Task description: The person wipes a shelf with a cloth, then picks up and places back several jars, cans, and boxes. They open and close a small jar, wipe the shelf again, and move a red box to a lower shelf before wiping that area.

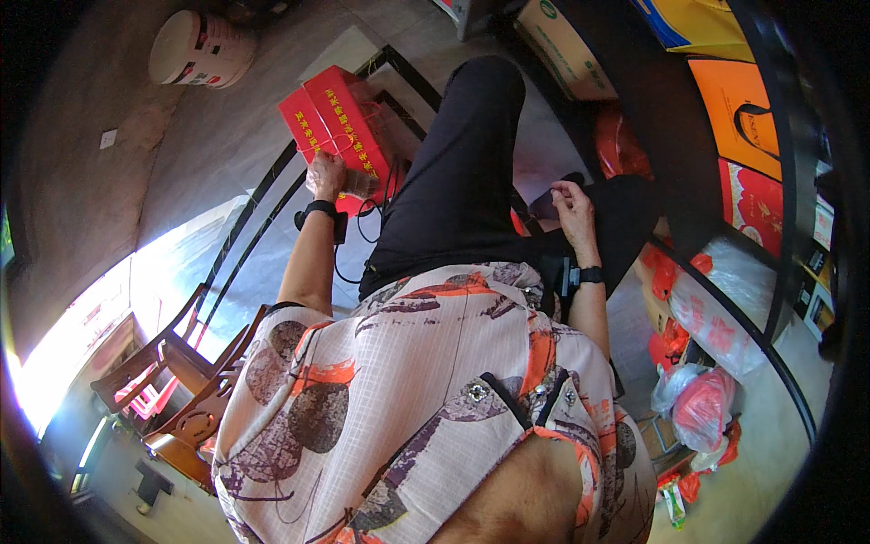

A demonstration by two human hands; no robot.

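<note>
A red cardboard box [340,118] with yellow print sits tilted beside my bent leg, and a thin pinkish cord [337,143] is tied around it. My left hand [326,174] is closed at the near side of the box, its fingers on the cord. A brownish, see-through piece [359,185] shows between that hand and the box; its kind is unclear. Over by my other leg, my right hand [575,216] has its fingers curled and thumb and forefinger drawn together. Whatever it may hold is too small to tell. A dark greyish cloth-like thing [544,205] lies next to it.
A white bucket [201,50] stands on the floor at far left. Dark metal rails [263,186] run beneath the box. Shelving on the right holds an orange bag [734,113] and a carton [564,50]; plastic bags [702,403] lie lower right. Wooden chairs [186,363] stand lower left.
</note>
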